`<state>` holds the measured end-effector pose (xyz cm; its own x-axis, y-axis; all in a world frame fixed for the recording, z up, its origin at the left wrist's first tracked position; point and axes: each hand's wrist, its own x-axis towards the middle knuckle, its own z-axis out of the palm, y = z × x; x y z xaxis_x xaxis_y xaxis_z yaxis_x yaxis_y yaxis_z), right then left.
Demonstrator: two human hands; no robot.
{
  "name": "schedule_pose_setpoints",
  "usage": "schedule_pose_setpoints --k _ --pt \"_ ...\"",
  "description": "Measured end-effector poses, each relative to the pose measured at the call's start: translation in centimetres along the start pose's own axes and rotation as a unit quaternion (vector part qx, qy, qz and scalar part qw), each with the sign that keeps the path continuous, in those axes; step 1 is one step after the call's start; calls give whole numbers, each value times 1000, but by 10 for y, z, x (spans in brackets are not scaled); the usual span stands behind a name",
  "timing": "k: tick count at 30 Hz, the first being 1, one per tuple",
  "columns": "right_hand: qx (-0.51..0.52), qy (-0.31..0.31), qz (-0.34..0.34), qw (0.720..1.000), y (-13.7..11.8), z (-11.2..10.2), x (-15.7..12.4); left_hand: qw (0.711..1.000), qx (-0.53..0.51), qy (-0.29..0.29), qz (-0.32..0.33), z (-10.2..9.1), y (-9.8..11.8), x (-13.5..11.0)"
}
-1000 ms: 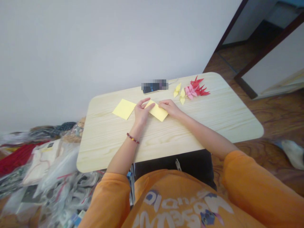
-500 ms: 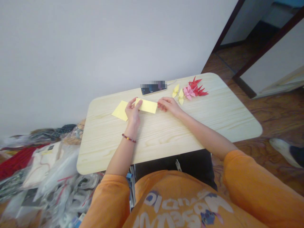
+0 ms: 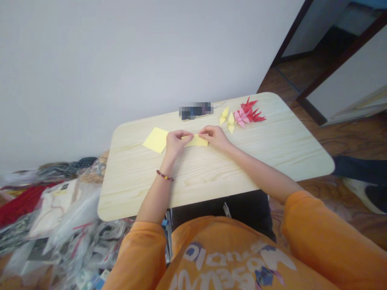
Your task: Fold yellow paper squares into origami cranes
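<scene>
We have the folded yellow paper (image 3: pixel 198 140) before us at 12 o'clock, a pale, narrow strip folded along its length. Its long edge runs from 9 to 3 o'clock. It lies flat or nearly flat on the table (image 3: pixel 217 173), toward the far edge. Our left hand (image 3: pixel 175 143) pinches its 9 o'clock end and our right hand (image 3: pixel 216 136) its 3 o'clock end.

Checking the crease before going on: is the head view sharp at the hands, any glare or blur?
Head view: soft, even light, no glare on the table; the folded yellow paper pinched by the left hand and right hand is slightly soft; the bags at lower left are smeared; the phone is pixelated; the wide lens bows the table's edges.
</scene>
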<state>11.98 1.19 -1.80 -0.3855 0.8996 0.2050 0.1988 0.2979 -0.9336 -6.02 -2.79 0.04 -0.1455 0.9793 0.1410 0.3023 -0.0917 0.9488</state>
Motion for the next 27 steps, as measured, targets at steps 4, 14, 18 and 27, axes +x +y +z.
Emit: schedule_pose_setpoints --k 4,14,18,27 --pt "-42 -16 -45 998 -7 -1 -1 1000 11 -23 15 3 -2 -1" --pt "-3 52 43 998 -1 -9 3 997 18 77 -27 -23 1 9" --pt "70 82 84 991 -1 -9 5 992 6 127 -16 -23 -3 11" --pt "222 14 160 962 -12 -5 2 967 -215 34 -132 2 -6 4"
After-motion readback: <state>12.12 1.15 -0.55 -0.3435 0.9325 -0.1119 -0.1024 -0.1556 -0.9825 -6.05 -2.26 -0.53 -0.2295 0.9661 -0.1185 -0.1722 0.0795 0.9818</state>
